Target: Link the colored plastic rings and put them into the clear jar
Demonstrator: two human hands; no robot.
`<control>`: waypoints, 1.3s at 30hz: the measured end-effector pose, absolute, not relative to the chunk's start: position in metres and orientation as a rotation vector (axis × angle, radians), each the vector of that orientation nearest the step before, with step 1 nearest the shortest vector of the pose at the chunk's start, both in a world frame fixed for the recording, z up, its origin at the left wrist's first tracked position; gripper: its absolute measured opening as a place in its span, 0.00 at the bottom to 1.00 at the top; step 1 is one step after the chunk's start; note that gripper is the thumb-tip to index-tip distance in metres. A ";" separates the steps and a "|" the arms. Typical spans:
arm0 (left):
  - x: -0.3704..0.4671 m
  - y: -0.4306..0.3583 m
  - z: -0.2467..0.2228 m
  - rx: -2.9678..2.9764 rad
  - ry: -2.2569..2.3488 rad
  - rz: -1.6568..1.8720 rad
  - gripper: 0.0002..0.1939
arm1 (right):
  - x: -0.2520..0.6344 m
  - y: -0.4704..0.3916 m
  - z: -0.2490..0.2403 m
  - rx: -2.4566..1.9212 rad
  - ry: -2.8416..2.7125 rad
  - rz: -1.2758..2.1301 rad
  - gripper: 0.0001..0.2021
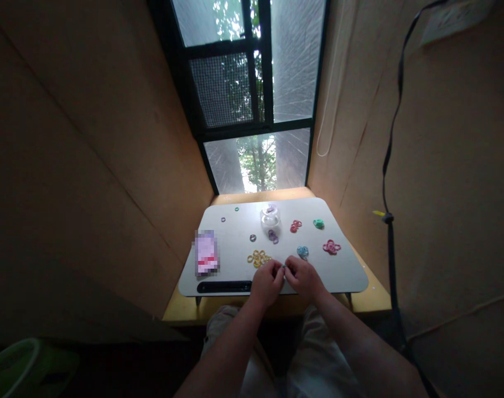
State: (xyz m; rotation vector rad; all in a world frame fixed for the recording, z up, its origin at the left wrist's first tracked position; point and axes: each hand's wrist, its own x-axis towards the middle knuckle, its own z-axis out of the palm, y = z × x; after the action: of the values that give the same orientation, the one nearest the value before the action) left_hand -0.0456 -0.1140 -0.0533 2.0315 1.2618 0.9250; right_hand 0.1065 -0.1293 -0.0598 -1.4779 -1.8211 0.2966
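My left hand [269,281] and my right hand [303,277] meet near the front edge of the white lap table [235,276]. Their fingertips pinch a small hair tie [284,266], a bluish-green speck mostly hidden by the fingers. Just beyond my left hand lies a cluster of yellow hair ties [258,257]. Blue hair ties [302,252] are piled beyond my right hand. Farther out are red [295,225], green [318,223], pink [331,246] and purple hair ties [273,236], each colour in its own group.
A clear jar [270,217] stands at the table's back middle. Loose rings [253,238] lie left of it. A blurred pink packet [207,254] rests at left, above a black slot [223,287]. Walls flank both sides; a dark strap [390,249] hangs at right.
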 end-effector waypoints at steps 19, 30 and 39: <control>-0.045 -0.115 -0.052 2.047 1.284 0.913 0.09 | 0.106 -0.130 -0.059 -1.482 -1.829 0.291 0.06; -0.046 -0.116 -0.050 2.043 1.265 0.918 0.10 | 0.106 -0.130 -0.059 -1.481 -1.833 0.277 0.06; -0.045 -0.116 -0.051 2.039 1.281 0.917 0.09 | 0.106 -0.131 -0.058 -1.473 -1.822 0.293 0.06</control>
State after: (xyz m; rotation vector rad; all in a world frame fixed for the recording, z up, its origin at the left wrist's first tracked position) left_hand -0.0452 -0.1164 -0.0511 2.0389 1.2810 0.9173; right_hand 0.1062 -0.1310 -0.0577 -1.4727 -1.8217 0.2930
